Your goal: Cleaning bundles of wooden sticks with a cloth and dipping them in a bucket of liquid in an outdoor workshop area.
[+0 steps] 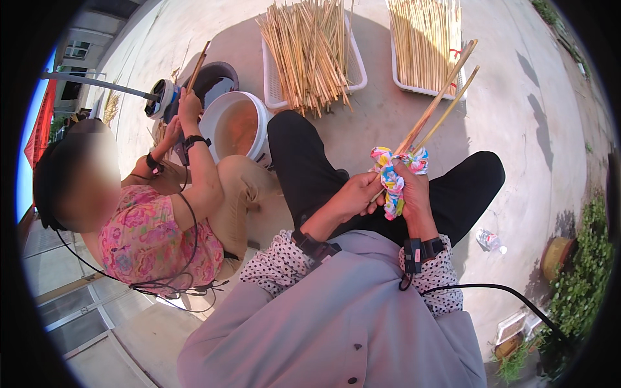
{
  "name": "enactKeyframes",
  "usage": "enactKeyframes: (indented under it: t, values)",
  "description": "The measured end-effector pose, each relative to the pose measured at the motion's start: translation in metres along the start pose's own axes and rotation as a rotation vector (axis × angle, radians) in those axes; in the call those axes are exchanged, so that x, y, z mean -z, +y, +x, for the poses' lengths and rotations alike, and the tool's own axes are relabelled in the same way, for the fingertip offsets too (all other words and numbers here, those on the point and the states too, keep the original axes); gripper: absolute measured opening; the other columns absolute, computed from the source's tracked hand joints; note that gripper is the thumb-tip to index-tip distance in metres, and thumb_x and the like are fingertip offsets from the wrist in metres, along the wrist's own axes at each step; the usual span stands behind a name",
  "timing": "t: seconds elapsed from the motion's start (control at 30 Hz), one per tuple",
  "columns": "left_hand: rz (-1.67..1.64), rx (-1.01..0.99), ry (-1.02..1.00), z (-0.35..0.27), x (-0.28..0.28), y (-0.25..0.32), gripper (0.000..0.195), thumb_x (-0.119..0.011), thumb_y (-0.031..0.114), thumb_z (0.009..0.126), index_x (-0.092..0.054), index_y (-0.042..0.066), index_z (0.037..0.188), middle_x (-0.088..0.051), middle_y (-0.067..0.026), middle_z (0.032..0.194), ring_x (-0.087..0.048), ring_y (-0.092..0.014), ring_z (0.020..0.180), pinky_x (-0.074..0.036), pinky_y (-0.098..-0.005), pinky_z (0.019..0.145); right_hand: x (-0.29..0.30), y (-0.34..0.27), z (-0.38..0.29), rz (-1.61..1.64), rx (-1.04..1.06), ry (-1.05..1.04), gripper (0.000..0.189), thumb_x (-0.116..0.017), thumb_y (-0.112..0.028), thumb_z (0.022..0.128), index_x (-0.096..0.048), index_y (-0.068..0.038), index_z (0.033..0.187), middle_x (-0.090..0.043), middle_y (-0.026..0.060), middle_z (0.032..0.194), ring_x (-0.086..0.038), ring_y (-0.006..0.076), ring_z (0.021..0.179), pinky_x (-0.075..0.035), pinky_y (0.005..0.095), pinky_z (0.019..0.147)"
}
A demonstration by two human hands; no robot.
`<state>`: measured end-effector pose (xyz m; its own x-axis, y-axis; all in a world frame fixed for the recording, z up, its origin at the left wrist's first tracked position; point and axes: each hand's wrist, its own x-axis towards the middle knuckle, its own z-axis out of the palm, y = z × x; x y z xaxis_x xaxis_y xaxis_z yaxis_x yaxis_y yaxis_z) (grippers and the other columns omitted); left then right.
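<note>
Above my lap, my right hand (416,190) grips a crumpled cloth (392,180) with a bright multicoloured print. The cloth is wrapped around plant stalks; a thicker brownish stalk (435,103) and a thinner yellowish stalk (452,105) stick out of it, slanting away to the upper right. My left hand (358,193) is closed just left of the cloth, around the near ends of the stalks. Its fingers and the cloth hide most of those ends. Both wrists carry black strapped devices.
Ahead are two white plastic baskets (358,63) (405,89) of cut stalks. A white bucket (263,127) of reddish-brown water and a dark basin (232,72) stand ahead-left. Beside me a seated person (145,233) holds a stalk. At right lie a plastic bottle (490,240) and a black cable (495,286).
</note>
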<state>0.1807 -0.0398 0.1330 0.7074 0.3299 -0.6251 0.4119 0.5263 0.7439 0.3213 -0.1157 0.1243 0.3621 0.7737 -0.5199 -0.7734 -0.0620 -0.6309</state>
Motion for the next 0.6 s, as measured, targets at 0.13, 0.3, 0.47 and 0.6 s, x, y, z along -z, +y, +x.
enactKeyframes:
  t: [0.13,0.3,0.47,0.6]
  values:
    - [0.015,-0.02,-0.061,0.005,0.004,-0.01,0.039,-0.041,0.041,0.106,-0.058,0.006,0.105,-0.064,-0.0043,0.086,-0.06,-0.008,0.06,-0.046,-0.0198,0.048,0.0,0.002,0.004,0.016,0.056,0.042,0.023,-0.063,-0.007,0.092,-0.059,0.006,0.11,-0.07,0.0142,0.091,-0.071,0.0212,0.072,-0.059,0.0325,0.06]
    - [-0.384,0.085,-0.171,-0.002,0.012,-0.009,0.049,-0.035,0.045,0.106,-0.056,0.003,0.12,-0.068,-0.0124,0.107,-0.07,-0.02,0.086,-0.058,-0.0303,0.069,0.003,0.0,0.011,0.043,0.112,0.042,0.022,-0.061,-0.003,0.091,-0.059,0.007,0.111,-0.069,0.0152,0.096,-0.071,0.0233,0.079,-0.059,0.0329,0.066]
    - [-0.252,0.067,-0.115,-0.002,0.011,-0.007,0.049,-0.036,0.044,0.106,-0.054,0.002,0.126,-0.067,-0.0145,0.113,-0.07,-0.022,0.093,-0.059,-0.0324,0.071,0.005,0.007,0.014,0.053,0.155,0.107,0.023,-0.063,-0.004,0.09,-0.06,0.006,0.111,-0.069,0.0139,0.096,-0.071,0.0214,0.078,-0.058,0.0318,0.066]
    - [0.143,-0.005,0.084,0.003,0.001,-0.011,0.04,-0.045,0.035,0.105,-0.059,0.002,0.122,-0.067,-0.0119,0.109,-0.07,-0.017,0.085,-0.058,-0.028,0.068,0.01,0.011,0.017,-0.01,0.199,0.158,0.023,-0.064,-0.003,0.089,-0.06,0.005,0.111,-0.069,0.0124,0.096,-0.071,0.0196,0.078,-0.058,0.0308,0.066]
